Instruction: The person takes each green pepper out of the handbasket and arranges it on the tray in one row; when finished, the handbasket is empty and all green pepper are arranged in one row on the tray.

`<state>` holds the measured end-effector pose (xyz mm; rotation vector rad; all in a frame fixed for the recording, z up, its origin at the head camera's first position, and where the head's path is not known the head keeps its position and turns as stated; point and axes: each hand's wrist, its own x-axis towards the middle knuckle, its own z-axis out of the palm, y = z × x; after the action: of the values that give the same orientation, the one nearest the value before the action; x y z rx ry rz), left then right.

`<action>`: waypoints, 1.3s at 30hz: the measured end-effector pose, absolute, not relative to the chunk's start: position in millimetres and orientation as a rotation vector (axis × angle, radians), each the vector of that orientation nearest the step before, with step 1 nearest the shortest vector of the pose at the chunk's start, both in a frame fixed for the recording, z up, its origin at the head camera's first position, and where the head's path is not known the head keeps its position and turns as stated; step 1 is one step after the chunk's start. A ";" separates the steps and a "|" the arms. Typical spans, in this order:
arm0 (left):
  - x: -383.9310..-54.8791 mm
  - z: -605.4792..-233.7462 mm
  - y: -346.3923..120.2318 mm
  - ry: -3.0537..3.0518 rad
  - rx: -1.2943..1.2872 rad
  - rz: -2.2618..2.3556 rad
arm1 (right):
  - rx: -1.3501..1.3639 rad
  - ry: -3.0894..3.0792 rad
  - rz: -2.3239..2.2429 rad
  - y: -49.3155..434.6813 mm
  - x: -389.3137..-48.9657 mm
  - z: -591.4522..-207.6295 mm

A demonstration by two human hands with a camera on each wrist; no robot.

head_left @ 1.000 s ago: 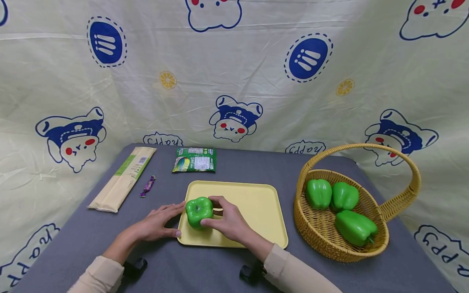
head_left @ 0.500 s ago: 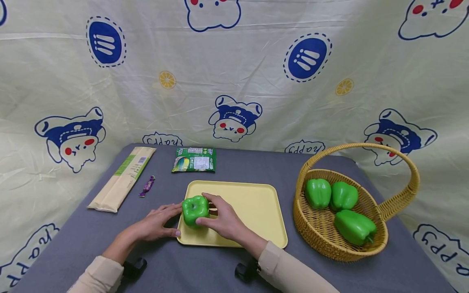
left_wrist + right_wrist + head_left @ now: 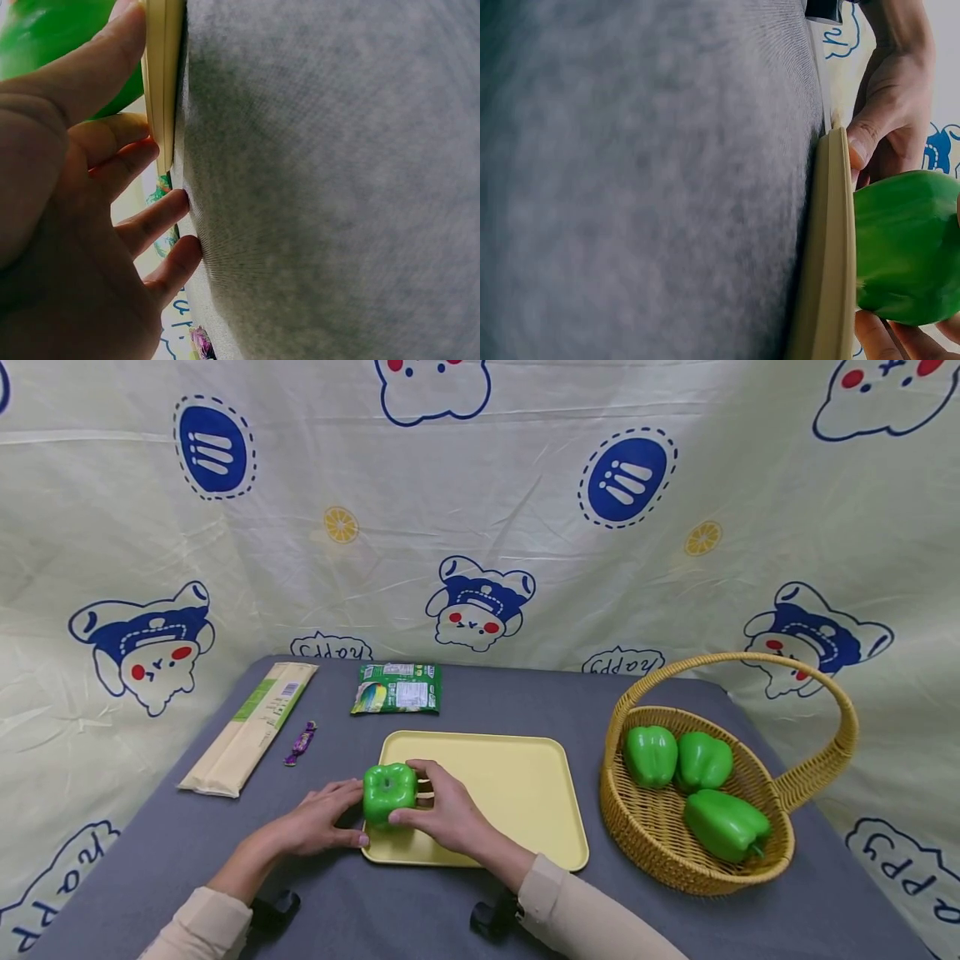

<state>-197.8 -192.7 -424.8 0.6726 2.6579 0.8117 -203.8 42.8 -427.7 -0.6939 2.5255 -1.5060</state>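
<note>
My right hand (image 3: 446,814) holds a green bell pepper (image 3: 389,795) between thumb and fingers, stem end up, over the left end of a pale yellow tray (image 3: 502,777). The right wrist view shows the pepper (image 3: 907,247) upright, its underside right at the tray's surface, with right fingertips (image 3: 877,341) beneath its side. At the tray's left edge rests my left hand (image 3: 322,820), fingers fairly straight and spread. Its thumb and nearer fingertips touch the tray rim (image 3: 165,90) in the left wrist view, while the other fingertips reach the cloth.
On the right stands a wicker basket (image 3: 645,852) with a tall handle, holding 3 more green peppers (image 3: 651,757). Behind the tray lies a green snack packet (image 3: 397,688). A purple-wrapped candy (image 3: 301,744) and a long beige package (image 3: 251,727) lie at the back left.
My right hand has shifted the green bell pepper leftward along the tray, toward its left edge and my left hand. The left hand has stayed at the tray's edge.
</note>
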 end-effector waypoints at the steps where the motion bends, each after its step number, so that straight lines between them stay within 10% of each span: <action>1: -197.7 -424.7 -192.6 2.657 0.671 0.814 | -0.689 2.520 -1.512 42.5 -203.7 -428.0; 39: -198.6 -426.9 -192.6 2.664 0.655 0.811 | -0.820 2.764 -1.325 66.4 -190.4 -409.1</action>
<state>-198.6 -192.6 -426.9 0.6551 2.6642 0.8105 -190.4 66.4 -409.1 -0.8196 2.7644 -1.3246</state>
